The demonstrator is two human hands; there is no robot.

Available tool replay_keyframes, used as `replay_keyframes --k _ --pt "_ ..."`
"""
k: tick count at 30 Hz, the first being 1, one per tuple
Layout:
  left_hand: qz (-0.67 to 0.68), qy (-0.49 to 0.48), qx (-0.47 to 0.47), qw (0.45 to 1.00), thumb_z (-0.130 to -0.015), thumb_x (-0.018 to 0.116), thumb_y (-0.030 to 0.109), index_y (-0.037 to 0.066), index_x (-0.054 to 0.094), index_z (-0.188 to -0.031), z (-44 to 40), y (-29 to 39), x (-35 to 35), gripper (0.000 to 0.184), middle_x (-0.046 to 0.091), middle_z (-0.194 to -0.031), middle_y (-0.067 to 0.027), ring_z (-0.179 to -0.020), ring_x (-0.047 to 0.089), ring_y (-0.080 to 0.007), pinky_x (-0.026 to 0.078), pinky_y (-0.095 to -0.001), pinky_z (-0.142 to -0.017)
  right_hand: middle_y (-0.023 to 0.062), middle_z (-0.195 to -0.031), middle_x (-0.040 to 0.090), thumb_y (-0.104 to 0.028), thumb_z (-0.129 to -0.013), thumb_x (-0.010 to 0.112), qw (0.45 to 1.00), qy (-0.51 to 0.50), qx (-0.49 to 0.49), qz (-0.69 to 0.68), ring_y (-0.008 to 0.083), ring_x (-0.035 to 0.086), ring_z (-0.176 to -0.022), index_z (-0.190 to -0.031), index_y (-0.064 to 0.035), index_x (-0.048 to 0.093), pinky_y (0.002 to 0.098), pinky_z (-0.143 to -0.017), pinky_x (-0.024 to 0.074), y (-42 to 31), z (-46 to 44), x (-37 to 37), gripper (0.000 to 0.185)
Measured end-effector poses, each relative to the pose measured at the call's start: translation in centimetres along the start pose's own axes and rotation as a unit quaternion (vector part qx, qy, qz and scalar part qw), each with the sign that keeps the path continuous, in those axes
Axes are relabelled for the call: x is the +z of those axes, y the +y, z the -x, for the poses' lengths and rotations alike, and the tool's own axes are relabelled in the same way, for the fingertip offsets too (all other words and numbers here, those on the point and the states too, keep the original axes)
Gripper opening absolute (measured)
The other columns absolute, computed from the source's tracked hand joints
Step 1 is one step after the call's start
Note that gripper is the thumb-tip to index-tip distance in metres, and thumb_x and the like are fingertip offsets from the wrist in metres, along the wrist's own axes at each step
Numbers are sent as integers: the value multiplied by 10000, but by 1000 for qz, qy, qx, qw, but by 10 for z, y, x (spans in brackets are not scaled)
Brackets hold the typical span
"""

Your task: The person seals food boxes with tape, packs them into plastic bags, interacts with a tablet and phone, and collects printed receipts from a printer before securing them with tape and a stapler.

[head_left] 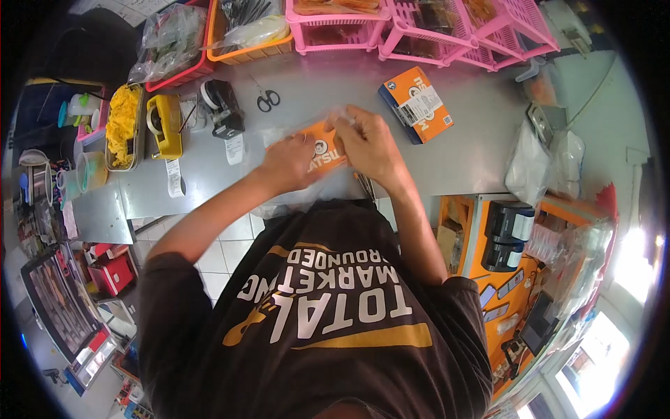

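While a black plastic tape dispenser (227, 115) sits left of our hands, our left hand (289, 162) grips the orange cardboard box (326, 155), likely steadying it; our blurred right hand (372, 148) seemingly pinches clear plastic film (337, 114) at its far corner.

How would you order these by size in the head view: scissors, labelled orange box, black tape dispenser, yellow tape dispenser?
1. Labelled orange box
2. Yellow tape dispenser and black tape dispenser: too alike to rank
3. Scissors
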State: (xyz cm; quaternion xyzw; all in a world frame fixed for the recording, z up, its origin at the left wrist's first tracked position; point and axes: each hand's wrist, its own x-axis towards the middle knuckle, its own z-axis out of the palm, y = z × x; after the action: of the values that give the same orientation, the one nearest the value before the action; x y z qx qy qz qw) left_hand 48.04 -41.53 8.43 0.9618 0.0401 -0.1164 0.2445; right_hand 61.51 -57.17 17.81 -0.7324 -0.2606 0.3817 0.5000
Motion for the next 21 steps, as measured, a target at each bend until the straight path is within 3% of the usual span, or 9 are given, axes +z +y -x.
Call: replay_keyframes --k 3,6,8,9,11,12,14,16,21 --pt "-142 16 -31 989 -892 675 486 29 532 -1365 -23 4 29 674 574 -1250 -315 -1189 588 -421 480 -517 -992 151 -626 622 -222 -924 673 994 79 -17 -75 183 604 -585 -864 50 663 354 -587 480 -7 9 4 279" --pt "-109 37 -31 993 -902 677 451 55 523 -1384 -20 10 17 643 511 -1370 -310 -1275 537 -419 436 -531 -1062 145 -677 640 -181 -959 633 997 67 -20 -12 233 620 -568 -962 50 660 368 -592 506 -8 23 0 232" --pt "-83 20 39 996 -885 704 455 19 501 -1401 -8 -12 5 706 523 -1379 -299 -1266 556 -414 468 -506 -1040 144 -842 679 -110 -923 637 927 217 -66 299 302 668 -667 -1049 44 628 390 -640 550 -12 29 6 199" --pt "-63 -2 103 993 -867 731 459 -17 479 -1418 -1 -25 -3 770 534 -1388 -288 -1257 576 -408 499 -481 -1018 150 -922 680 -108 -885 657 898 269 -136 321 332 678 -743 -1063 35 614 403 -688 565 -20 30 12 232" --pt "-35 -187 8 982 -877 715 479 55 544 -1399 12 -17 -51 694 597 -1346 -246 -1209 610 -388 507 -467 -1010 151 -1013 678 -105 -808 692 843 260 -326 340 355 688 -859 -1074 19 612 411 -757 578 -23 23 30 304" --pt "-32 -173 22 984 -890 708 460 60 574 -1365 29 -19 -69 636 647 -1246 -233 -1159 633 -392 510 -467 -1000 145 -1024 675 -103 -768 708 810 196 -439 335 348 687 -899 -1072 11 623 405 -779 576 -16 15 41 336" --pt "-25 -162 42 986 -903 700 442 64 604 -1330 56 -13 -96 579 697 -1146 -221 -1110 655 -396 512 -467 -990 153 -1133 651 -101 -778 705 843 -88 -335 411 299 637 -1118 -1014 -29 653 382 -879 552 -11 3 66 252" --pt "-18 -274 39 961 -901 718 390 59 662 -1219 67 -5 -116 463 725 -915 -191 -964 698 -394 528 -464 -930 108 -1021 688 -147 -750 741 776 -159 -325 517 296 699 -871 -1211 10 628 398 -775 574 50 -38 81 500" --pt "-262 -179 120 941 -795 691 133 56 730 -976 77 -31 -71 200 695 -716 -120 -726 697 -297 512 -420 -817 203 -1205 612 -328 -687 813 810 -154 -279 492 356 609 -1117 -1313 36 560 437 -979 491 164 -84 91 767"
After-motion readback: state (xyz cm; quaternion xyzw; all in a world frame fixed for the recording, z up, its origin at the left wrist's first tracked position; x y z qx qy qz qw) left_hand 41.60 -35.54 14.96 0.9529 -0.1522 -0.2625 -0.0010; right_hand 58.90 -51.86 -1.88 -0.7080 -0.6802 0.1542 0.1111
